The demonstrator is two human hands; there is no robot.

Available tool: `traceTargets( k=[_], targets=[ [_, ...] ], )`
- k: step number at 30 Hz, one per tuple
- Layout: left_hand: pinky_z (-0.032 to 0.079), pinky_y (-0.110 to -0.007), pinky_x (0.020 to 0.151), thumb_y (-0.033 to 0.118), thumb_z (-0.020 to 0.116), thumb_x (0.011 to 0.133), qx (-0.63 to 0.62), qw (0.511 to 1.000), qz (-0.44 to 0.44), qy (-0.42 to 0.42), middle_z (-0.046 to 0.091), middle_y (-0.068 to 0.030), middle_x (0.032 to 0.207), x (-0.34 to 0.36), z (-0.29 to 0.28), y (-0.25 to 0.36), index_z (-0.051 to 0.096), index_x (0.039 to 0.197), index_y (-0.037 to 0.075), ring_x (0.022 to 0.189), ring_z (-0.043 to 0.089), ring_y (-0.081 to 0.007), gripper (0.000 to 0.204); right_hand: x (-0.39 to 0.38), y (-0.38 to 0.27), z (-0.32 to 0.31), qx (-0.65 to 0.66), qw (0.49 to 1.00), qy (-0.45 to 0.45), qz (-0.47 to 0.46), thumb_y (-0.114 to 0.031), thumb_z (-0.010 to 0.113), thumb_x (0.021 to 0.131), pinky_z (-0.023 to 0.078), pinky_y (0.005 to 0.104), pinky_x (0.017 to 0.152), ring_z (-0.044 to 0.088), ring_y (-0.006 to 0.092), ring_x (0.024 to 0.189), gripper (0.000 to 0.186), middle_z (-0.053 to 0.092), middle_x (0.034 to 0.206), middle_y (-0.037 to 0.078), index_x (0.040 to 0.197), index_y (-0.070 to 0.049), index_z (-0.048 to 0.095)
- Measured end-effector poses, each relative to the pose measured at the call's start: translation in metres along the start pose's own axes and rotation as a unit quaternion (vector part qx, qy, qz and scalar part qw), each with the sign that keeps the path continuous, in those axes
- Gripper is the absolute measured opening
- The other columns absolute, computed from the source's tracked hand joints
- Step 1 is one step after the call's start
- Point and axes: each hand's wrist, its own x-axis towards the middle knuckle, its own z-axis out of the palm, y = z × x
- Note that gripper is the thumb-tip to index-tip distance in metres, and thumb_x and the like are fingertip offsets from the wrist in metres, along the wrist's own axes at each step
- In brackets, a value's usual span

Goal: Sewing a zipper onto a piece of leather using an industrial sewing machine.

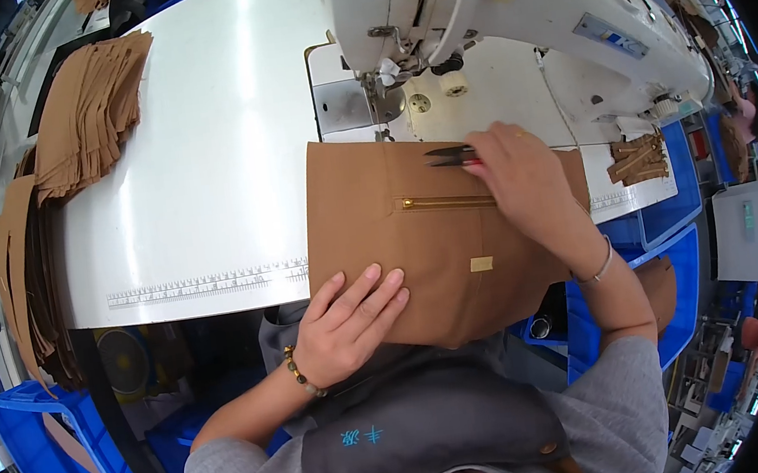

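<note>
A brown fabric panel (348, 212) lies over the table's front edge, its lower part hanging toward my lap. Across its middle runs a gold zipper (445, 202), and a small pale yellow label (481, 264) sits below that. My left hand (352, 324) rests flat on the panel's lower left, fingers stretched out. In my right hand (517, 174) is a pair of thread snips (452, 156), dark blades pointing left over the fabric above the zipper. My right palm and fingers hide the snips' handle and the zipper's right end.
A white sewing machine (549, 2) stands at the back right, its needle just beyond the panel. Stacked brown fabric pieces (93, 110) lie at the far left. Zipper pieces (638, 158) lie at the right. Blue bins (77, 458) flank the table, and a ruler strip (207, 284) runs along its front.
</note>
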Motion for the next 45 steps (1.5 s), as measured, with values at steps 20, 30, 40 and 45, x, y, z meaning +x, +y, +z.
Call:
traceTargets(
  k=[20,30,40,45],
  targets=[
    [0.040,-0.038,0.113,0.013,0.066,0.090,0.007,0.998,0.033,0.058,0.074,0.0011,0.128,-0.008,0.011,-0.011,0.080,0.114,0.019,0.124,0.065,-0.0175,0.028,0.035,0.031,0.022,-0.053,0.996,0.019,-0.069,-0.018,0.066,0.095,0.054,0.0429,0.081,0.066,0.0308,0.091,0.016,0.067,0.093,0.010,0.105,-0.007,0.063],
    [0.039,-0.038,0.113,0.007,0.070,0.086,0.019,0.996,0.035,0.083,0.076,0.0004,0.124,-0.010,0.019,-0.009,0.081,0.107,0.018,0.122,0.066,-0.0187,0.027,-0.082,0.119,-0.038,-0.138,0.976,0.105,0.132,-0.015,0.065,0.097,0.051,0.0454,0.089,0.063,0.0396,0.102,0.021,0.068,0.106,0.016,0.115,-0.003,0.067],
    [0.040,-0.048,0.114,0.006,0.068,0.089,0.033,0.999,0.036,0.012,0.073,-0.0125,0.127,-0.019,0.004,-0.010,0.077,0.115,0.009,0.126,0.065,-0.0326,0.028,-0.026,0.025,-0.002,0.150,0.985,-0.078,-0.029,-0.044,0.073,0.091,0.050,0.0433,0.064,0.064,0.0334,0.075,0.040,0.062,0.077,0.008,0.084,-0.008,0.058],
    [0.040,-0.060,0.113,0.007,0.069,0.096,0.117,0.983,0.019,0.139,0.057,-0.0276,0.145,-0.018,0.007,-0.026,0.058,0.139,-0.003,0.136,0.053,-0.0477,0.045,-0.139,0.065,-0.075,0.107,0.958,0.217,0.155,-0.031,0.073,0.094,0.052,0.0355,0.066,0.064,0.0303,0.073,0.022,0.062,0.079,0.010,0.098,-0.010,0.069]
  ],
)
